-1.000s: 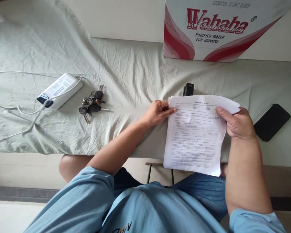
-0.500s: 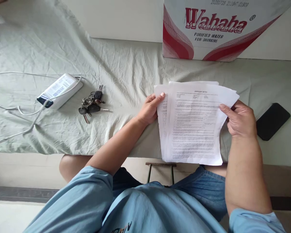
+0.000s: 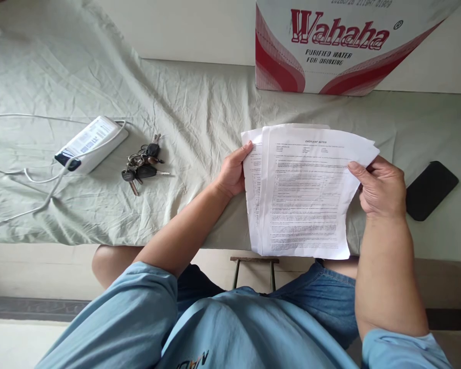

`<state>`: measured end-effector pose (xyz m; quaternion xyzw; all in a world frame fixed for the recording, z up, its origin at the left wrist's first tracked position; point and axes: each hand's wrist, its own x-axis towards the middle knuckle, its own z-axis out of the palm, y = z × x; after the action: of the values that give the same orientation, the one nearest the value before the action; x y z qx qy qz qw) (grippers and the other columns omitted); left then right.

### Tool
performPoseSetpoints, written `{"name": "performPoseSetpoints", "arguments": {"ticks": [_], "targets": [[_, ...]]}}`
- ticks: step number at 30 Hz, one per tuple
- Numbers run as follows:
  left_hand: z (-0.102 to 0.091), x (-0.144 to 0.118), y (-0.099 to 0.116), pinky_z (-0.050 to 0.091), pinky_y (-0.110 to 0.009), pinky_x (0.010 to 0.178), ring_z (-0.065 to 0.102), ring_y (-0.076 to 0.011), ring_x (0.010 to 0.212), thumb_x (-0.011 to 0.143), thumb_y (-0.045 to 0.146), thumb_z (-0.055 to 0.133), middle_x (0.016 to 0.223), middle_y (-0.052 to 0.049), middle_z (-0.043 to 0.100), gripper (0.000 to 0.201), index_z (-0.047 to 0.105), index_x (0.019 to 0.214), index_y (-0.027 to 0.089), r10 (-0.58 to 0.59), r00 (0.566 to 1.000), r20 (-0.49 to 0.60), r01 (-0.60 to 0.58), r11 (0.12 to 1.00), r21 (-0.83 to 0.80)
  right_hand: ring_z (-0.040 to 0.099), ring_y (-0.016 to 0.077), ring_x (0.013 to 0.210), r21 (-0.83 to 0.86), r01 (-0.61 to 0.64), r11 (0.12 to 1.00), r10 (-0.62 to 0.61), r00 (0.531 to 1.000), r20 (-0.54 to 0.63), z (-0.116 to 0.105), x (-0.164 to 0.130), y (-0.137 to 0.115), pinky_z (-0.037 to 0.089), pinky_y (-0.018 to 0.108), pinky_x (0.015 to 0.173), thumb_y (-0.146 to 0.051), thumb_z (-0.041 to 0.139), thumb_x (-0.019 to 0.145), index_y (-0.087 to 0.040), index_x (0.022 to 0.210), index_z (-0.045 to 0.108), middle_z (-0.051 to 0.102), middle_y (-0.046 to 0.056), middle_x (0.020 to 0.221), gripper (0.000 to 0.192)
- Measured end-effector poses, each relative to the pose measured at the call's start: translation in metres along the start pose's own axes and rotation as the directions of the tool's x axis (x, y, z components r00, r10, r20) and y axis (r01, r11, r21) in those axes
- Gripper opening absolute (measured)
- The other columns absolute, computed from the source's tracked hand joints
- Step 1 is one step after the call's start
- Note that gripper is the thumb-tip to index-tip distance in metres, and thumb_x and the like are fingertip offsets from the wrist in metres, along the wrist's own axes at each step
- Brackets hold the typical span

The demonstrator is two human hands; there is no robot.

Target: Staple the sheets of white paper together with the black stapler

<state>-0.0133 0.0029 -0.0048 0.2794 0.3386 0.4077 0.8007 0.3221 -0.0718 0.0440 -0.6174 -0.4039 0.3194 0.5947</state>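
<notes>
Sheets fanned apart between both hands, above the table's near edge.

The papers (image 3: pixel 305 195) are pinched at 9 o'clock by the left hand (image 3: pixel 232 171) and at 3 o'clock by the right hand (image 3: pixel 380 187), thumbs laid over the front page. Since a second ago the stack has been raised and an underlying sheet slid out leftward, so the black object behind is now covered. Forearms are angled inward, wrists level. Keys (image 3: pixel 142 161) lie well off at 9 o'clock, a phone (image 3: pixel 430 189) at 3 o'clock.
</notes>
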Motion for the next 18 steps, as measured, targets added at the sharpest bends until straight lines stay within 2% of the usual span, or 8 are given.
{"name": "performPoseSetpoints", "arguments": {"ticks": [6,9,12,18], "targets": [[0.013,-0.007,0.006,0.072,-0.063,0.119,0.085,-0.0494,0.138,0.087,0.083,0.093,0.111,-0.013,0.095,0.068,0.087,0.116,0.022,0.033,0.998,0.061,-0.033,0.999,0.011,0.080,0.0242,0.095,0.009,-0.009,1.000,0.009,1.000,0.002,0.003,-0.001,-0.001,0.068,0.048,0.105,-0.049,0.115,0.059,-0.026,0.092,0.094,0.091,0.004,0.100,0.046],[0.018,-0.013,0.007,0.072,-0.062,0.118,0.089,-0.0473,0.130,0.079,0.071,0.106,0.113,-0.013,0.095,0.063,0.088,0.112,0.021,0.032,0.998,0.059,-0.035,0.998,0.053,0.078,0.0224,0.091,-0.027,0.011,1.000,-0.011,1.000,-0.014,0.002,0.000,0.000,0.067,0.049,0.107,-0.050,0.114,0.061,-0.026,0.090,0.093,0.089,0.003,0.096,0.044],[0.022,-0.016,0.005,0.072,-0.062,0.118,0.091,-0.0443,0.123,0.079,0.060,0.111,0.118,-0.015,0.095,0.056,0.090,0.110,0.018,-0.005,0.997,0.075,-0.004,0.993,0.121,0.076,0.0216,0.089,-0.077,0.055,0.995,-0.058,0.997,-0.045,0.001,0.001,0.001,0.066,0.048,0.106,-0.049,0.112,0.064,-0.025,0.088,0.091,0.086,0.002,0.091,0.040],[0.024,-0.015,0.000,0.073,-0.058,0.119,0.092,-0.0405,0.122,0.080,0.068,0.109,0.120,-0.015,0.095,0.059,0.093,0.107,0.018,0.025,0.999,0.048,-0.032,0.990,0.139,0.066,0.0171,0.077,-0.090,0.131,0.987,-0.142,0.981,-0.135,0.001,0.003,0.007,0.062,0.040,0.086,-0.043,0.105,0.070,-0.024,0.083,0.086,0.079,-0.001,0.080,0.030]]}}
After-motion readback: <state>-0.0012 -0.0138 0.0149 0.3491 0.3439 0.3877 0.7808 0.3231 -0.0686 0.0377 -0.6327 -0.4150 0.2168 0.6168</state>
